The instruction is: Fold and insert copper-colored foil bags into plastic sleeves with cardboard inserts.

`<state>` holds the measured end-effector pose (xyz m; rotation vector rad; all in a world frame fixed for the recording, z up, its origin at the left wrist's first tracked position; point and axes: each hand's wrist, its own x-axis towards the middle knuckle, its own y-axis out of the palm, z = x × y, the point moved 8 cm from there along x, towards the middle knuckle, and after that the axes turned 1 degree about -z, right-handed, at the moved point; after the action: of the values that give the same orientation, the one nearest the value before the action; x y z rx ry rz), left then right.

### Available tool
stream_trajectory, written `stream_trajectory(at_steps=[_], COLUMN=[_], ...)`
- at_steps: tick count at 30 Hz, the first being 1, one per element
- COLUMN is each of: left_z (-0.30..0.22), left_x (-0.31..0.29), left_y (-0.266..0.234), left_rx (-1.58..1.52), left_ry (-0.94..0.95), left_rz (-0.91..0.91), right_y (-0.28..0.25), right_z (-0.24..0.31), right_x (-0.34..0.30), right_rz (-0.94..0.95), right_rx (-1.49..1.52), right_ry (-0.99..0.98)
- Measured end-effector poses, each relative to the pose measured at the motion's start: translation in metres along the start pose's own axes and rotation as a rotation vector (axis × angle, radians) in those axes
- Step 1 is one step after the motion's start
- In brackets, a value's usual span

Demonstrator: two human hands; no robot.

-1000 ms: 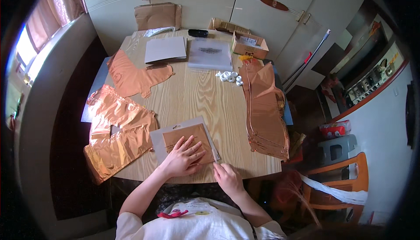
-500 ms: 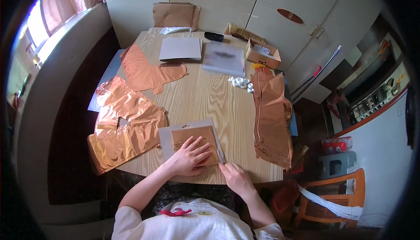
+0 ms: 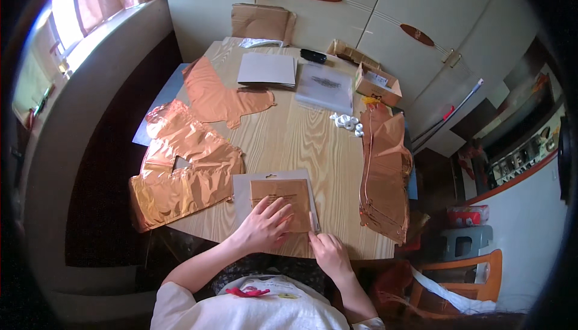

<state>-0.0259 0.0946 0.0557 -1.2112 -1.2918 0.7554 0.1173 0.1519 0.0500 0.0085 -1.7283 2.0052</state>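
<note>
A flat brown folded square [image 3: 298, 191] lies on a grey-white backing sheet [image 3: 242, 188] with a hang hole, near the table's front edge. My left hand [image 3: 264, 227] rests on the square with its fingers stretched out, pressing its lower left part. At the lower right corner, my right hand [image 3: 331, 256] pinches a slim, pale, blade-like tool [image 3: 314, 223] that lies along the square's right edge. Its exact kind is too small to make out. To the left lies a shiny copper foil piece [image 3: 192, 185] with a triangular hole, like a deflated foil balloon.
Behind it spreads another copper foil piece [image 3: 217, 98]; a folded one [image 3: 385, 173] lies at right. Farther back are grey-white sheets [image 3: 267, 68], a clear sleeve [image 3: 324, 89], white ribbon rolls [image 3: 346, 123], a black object [image 3: 313, 56] and a small box [image 3: 378, 83].
The whole view has shifted, so the table sits a little farther right. The tool appears more upright along the square's edge. Both hands keep nearly the same places on the work.
</note>
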Motion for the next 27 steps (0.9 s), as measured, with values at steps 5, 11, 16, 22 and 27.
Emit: stream_trajectory(at_steps=[5, 11, 16, 22, 27], left_z=[0.008, 0.009, 0.020, 0.025, 0.006], left_x=[-0.053, -0.079, -0.088, -0.103, -0.102], left_y=[-0.026, -0.015, -0.013, -0.010, -0.031], left_rx=[-0.035, -0.182, -0.405, -0.550, -0.172], left_ry=[-0.359, -0.427, -0.462, -0.524, -0.374], left_rz=[0.007, -0.070, -0.190, -0.276, -0.283], right_y=[-0.001, 0.015, 0.028, 0.042, 0.035], right_z=[0.013, 0.050, 0.088, 0.114, 0.105], right_x=[-0.003, 0.008, 0.032, 0.049, 0.048], right_rz=[0.001, -0.039, -0.044, -0.095, -0.100], right_rx=[-0.025, 0.140, 0.166, 0.158, 0.235], right_ry=[-0.035, -0.172, -0.314, -0.343, -0.337])
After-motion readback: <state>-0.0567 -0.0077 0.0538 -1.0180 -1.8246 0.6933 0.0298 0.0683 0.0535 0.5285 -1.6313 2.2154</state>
